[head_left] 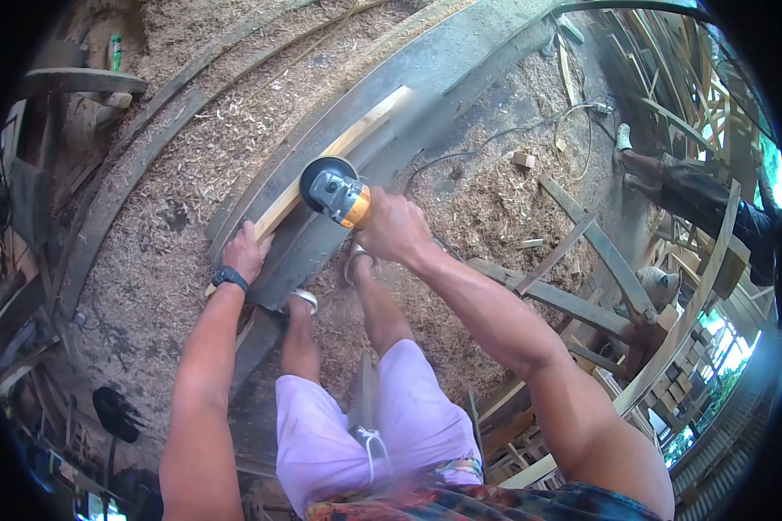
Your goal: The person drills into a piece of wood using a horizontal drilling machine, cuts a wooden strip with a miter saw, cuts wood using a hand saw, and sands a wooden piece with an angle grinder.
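My right hand point(395, 226) is wrapped round the yellow and grey body of an angle grinder point(337, 193). The grinder's dark round disc point(309, 181) lies over a narrow pale wooden strip point(356, 132). Near the strip's lower end, my left hand point(245, 253) is closed round it, with a dark watch on the wrist. Beneath the strip is a long grey wooden plank point(300, 247) that runs up to the upper right. Whether the disc touches the wood or is just above it, I cannot tell.
Wood shavings point(261, 130) cover the ground. A cable point(487, 143) trails across the floor to the right. Crossed timber boards point(582, 243) stand at the right, near another person's legs point(660, 178). Curved planks point(139, 165) lie at the left. My feet point(302, 300) are close to the plank.
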`<state>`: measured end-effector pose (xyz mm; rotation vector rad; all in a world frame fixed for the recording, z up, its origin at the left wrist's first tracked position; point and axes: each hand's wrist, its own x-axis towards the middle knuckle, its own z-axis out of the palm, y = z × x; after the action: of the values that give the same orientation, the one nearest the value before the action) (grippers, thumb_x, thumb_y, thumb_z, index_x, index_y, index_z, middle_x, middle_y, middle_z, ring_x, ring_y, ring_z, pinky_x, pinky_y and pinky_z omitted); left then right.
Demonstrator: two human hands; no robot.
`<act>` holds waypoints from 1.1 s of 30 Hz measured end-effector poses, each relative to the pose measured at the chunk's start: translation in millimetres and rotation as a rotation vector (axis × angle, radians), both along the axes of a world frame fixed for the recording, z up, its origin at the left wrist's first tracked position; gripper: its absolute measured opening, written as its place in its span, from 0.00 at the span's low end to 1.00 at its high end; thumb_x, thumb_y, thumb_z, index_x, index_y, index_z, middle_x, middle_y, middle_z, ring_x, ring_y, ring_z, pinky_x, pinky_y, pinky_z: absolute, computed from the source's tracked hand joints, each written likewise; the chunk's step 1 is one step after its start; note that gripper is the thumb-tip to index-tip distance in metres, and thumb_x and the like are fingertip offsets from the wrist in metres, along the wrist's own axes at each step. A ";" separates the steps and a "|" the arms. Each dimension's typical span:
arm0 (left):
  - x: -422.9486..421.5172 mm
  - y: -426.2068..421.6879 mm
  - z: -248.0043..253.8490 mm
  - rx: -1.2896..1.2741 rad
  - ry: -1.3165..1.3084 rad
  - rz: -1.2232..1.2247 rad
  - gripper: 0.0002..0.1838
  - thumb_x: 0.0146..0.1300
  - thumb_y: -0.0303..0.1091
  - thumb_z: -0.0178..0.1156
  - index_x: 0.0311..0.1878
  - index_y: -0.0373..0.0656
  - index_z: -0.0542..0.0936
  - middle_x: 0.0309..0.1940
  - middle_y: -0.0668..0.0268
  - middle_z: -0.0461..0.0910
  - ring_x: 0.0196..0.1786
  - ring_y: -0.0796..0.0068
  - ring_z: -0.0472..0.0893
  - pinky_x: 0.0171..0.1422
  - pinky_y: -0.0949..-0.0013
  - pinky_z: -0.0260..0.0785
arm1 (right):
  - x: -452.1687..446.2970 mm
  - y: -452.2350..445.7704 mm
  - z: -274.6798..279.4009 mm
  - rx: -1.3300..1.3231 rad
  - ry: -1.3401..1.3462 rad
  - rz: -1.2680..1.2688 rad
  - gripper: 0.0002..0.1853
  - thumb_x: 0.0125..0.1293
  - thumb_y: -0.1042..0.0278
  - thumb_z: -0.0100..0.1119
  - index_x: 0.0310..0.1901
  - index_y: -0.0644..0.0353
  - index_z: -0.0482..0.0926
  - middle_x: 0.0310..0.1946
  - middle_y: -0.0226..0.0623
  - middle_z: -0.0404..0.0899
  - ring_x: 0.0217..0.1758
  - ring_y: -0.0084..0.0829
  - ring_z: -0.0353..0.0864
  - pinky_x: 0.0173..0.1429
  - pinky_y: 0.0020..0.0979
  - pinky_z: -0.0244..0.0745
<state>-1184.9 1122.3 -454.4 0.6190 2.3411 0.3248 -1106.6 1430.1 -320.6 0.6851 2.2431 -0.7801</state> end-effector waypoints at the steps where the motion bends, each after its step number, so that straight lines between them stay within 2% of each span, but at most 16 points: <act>1: 1.5 0.3 -2.7 -0.025 0.003 0.007 0.23 0.70 0.51 0.61 0.48 0.40 0.67 0.41 0.39 0.82 0.43 0.31 0.81 0.45 0.37 0.73 | 0.9 0.6 -1.4 -0.002 -0.006 0.004 0.23 0.52 0.65 0.68 0.48 0.68 0.75 0.38 0.60 0.85 0.44 0.59 0.87 0.51 0.52 0.82; 11: 7.0 -5.3 -14.0 -0.020 0.027 0.010 0.22 0.70 0.50 0.61 0.47 0.42 0.66 0.39 0.40 0.81 0.43 0.32 0.81 0.46 0.38 0.73 | 0.9 21.5 -3.0 0.059 0.001 -0.049 0.22 0.53 0.66 0.67 0.47 0.69 0.75 0.37 0.61 0.85 0.44 0.59 0.87 0.50 0.52 0.82; 17: 6.8 -2.7 -11.9 -0.052 0.017 -0.001 0.23 0.70 0.51 0.61 0.48 0.41 0.66 0.42 0.42 0.80 0.44 0.35 0.82 0.47 0.40 0.76 | -11.0 73.3 -3.1 0.106 -0.067 -0.204 0.21 0.57 0.68 0.64 0.51 0.69 0.76 0.38 0.58 0.85 0.44 0.51 0.89 0.50 0.48 0.85; 18: 6.0 -2.4 -11.4 -0.056 0.005 0.002 0.23 0.70 0.51 0.61 0.48 0.41 0.66 0.42 0.42 0.80 0.45 0.35 0.82 0.48 0.40 0.75 | -11.0 83.1 -7.4 0.157 -0.052 -0.181 0.23 0.56 0.67 0.65 0.53 0.69 0.76 0.39 0.57 0.86 0.44 0.49 0.89 0.51 0.45 0.85; 23: 5.3 -4.0 -13.3 -0.036 -0.016 0.011 0.23 0.70 0.50 0.61 0.49 0.41 0.66 0.43 0.41 0.81 0.45 0.34 0.82 0.49 0.40 0.75 | -23.5 127.6 -10.9 0.222 -0.055 -0.218 0.27 0.54 0.64 0.68 0.54 0.68 0.78 0.42 0.54 0.87 0.46 0.48 0.89 0.54 0.44 0.85; 26: 3.9 -2.7 -11.0 -0.032 -0.027 0.018 0.22 0.69 0.49 0.62 0.49 0.40 0.67 0.43 0.41 0.81 0.46 0.34 0.82 0.49 0.40 0.75 | -32.4 146.3 -7.0 0.244 -0.002 -0.255 0.28 0.50 0.62 0.69 0.54 0.64 0.80 0.44 0.51 0.87 0.47 0.45 0.88 0.55 0.42 0.84; 30: 2.2 -0.6 -9.8 -0.036 -0.046 0.020 0.23 0.69 0.49 0.62 0.49 0.40 0.67 0.44 0.41 0.81 0.46 0.34 0.82 0.49 0.41 0.75 | -40.1 152.9 -10.6 0.318 -0.049 -0.367 0.27 0.49 0.60 0.70 0.51 0.65 0.83 0.44 0.53 0.87 0.48 0.45 0.88 0.56 0.41 0.84; 33: 1.9 -0.8 -11.0 -0.042 -0.018 0.019 0.24 0.70 0.51 0.62 0.49 0.40 0.67 0.44 0.41 0.81 0.46 0.34 0.82 0.48 0.41 0.76 | -38.1 141.8 -15.1 0.346 0.019 -0.393 0.27 0.50 0.61 0.71 0.51 0.67 0.82 0.44 0.53 0.87 0.48 0.43 0.88 0.56 0.42 0.84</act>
<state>-1183.0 1121.5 -465.4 0.5724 2.3315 0.2881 -1144.6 1572.0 -335.7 1.3170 2.3149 -0.5778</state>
